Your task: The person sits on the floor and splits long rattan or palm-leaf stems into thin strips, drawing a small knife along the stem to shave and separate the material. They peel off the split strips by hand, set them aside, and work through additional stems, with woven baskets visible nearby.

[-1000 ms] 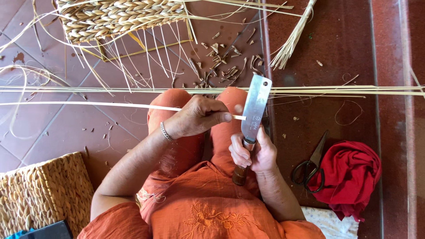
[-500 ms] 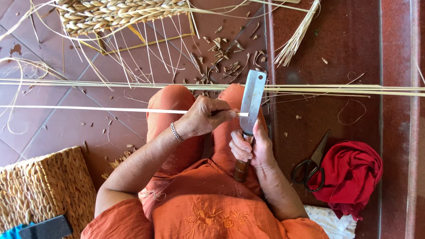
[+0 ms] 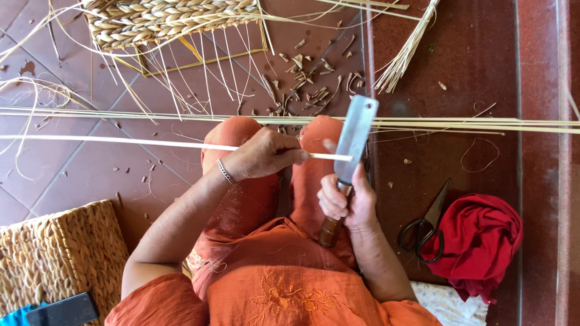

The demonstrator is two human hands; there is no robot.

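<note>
My left hand [image 3: 261, 155] pinches a long pale cane strip [image 3: 121, 141] that runs far out to the left over the tiled floor. My right hand [image 3: 345, 202] grips the wooden handle of a flat-bladed knife [image 3: 355, 136], blade pointing away from me. The strip's right end meets the blade's edge above my orange-clad knees. A thin silver bangle sits on my left wrist.
A bundle of long cane strips [image 3: 459, 125] lies across the floor beyond my knees. A partly woven basket [image 3: 163, 19] with loose stakes is at top left, cane scraps [image 3: 305, 84] beside it. Scissors [image 3: 426, 224] and red cloth [image 3: 480, 241] lie right; a woven basket [image 3: 57, 262] sits lower left.
The strip has slid rightward through my left hand against the blade. The knife has tilted a little and both hands have shifted slightly.
</note>
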